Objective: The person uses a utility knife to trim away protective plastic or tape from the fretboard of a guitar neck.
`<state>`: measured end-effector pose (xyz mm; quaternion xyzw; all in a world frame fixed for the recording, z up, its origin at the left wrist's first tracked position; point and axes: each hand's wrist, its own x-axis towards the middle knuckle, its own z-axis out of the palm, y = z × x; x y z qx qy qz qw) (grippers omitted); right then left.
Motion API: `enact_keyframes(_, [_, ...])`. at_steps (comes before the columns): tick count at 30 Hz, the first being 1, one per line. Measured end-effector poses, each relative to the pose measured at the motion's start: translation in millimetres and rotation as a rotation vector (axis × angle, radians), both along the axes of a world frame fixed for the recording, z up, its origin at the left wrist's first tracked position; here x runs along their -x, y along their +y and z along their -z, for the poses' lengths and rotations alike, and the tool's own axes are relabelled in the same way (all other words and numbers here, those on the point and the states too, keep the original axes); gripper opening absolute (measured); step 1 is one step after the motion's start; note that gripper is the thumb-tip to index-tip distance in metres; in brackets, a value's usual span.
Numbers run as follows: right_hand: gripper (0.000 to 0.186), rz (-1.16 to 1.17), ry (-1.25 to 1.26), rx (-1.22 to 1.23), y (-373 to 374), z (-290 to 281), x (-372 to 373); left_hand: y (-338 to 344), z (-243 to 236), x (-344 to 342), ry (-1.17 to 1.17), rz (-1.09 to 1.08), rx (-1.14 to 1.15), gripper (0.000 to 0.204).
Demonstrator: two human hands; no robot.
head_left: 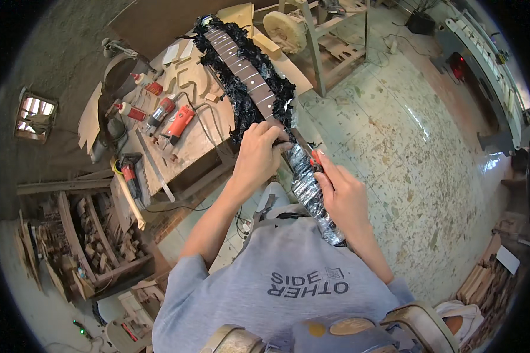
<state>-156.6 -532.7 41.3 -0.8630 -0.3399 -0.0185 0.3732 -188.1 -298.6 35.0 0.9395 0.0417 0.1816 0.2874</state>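
Note:
A long guitar neck (241, 69) with a dark fretboard and pale inlays runs from the far edge of the bench toward my body. Torn black plastic strips (237, 97) bunch along both its sides. Nearer to me, the instrument's lower part is wrapped in shiny plastic film (310, 183) and reaches my waist. My left hand (257, 152) is closed over the neck at the near end of the fretboard; its fingertips are partly hidden. In my right hand (345, 197) is a red-handled blade tool (315, 159), held beside the wrap, its blade slanting toward my left fingers.
On the wooden bench (203, 156) to the left lie red power tools (178, 123), glue bottles (131, 112), a long metal strip (153, 165) and wood offcuts. A cord trails among them. A wooden stand (315, 47) is beyond, a machine (483, 76) far right, and a scrap-wood bin (100, 241) lower left.

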Motion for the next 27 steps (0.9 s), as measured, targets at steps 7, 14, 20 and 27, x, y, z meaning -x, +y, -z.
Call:
enact_keyframes(7, [0.050,-0.019,-0.046,0.071,8.2,0.1,-0.8,-11.3,12.0,-5.6,-0.217,0.042,-0.101,0.023])
enact_keyframes(14, [0.050,-0.060,-0.108,0.145,5.0,-0.5,0.9,-7.1,38.4,-11.7,-0.348,0.038,0.035,0.032])
enact_keyframes(20, [0.052,-0.066,-0.104,0.156,-11.3,-2.2,7.3,-4.0,40.6,-3.9,-0.242,-0.034,0.409,0.026])
enact_keyframes(27, [0.056,-0.074,-0.063,0.175,-43.4,-5.9,21.6,8.6,46.3,-0.4,-0.242,0.021,0.550,0.019])
